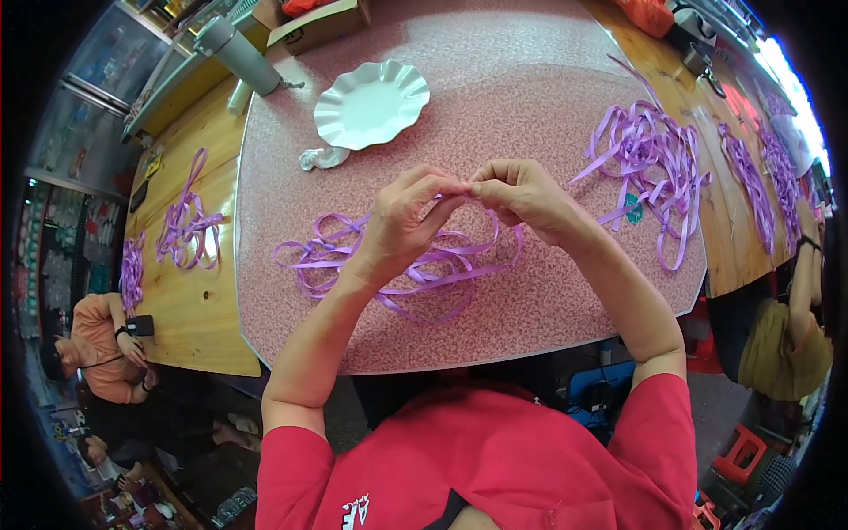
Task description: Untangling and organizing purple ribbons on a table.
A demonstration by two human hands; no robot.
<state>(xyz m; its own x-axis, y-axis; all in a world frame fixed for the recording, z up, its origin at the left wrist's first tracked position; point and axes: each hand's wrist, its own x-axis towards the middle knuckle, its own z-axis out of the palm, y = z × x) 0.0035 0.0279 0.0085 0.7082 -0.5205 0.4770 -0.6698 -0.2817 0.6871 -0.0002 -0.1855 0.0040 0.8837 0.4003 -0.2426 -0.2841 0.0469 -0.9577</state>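
My left hand point(408, 212) and my right hand point(521, 194) meet fingertip to fingertip above the middle of the pink speckled table. Both pinch a purple ribbon point(511, 247), part of which hangs down in a loop below the right fingers. The exact spot they grip is mostly hidden by the fingertips. Under and beside the left hand, more of the loose purple ribbon lies in long loops on the tabletop, with small knots or ties in it. A larger tangled heap of purple ribbon point(645, 159) rests to the right of my right forearm.
A white scalloped plate point(373, 104) stands beyond my hands, beside a crumpled whitish wrapper point(323, 158). At the far left are a grey tumbler point(238, 57) and a cardboard box point(320, 26). Ribbon bundles point(188, 225) lie on wooden tables both sides. People sit left point(97, 327) and right point(791, 344).
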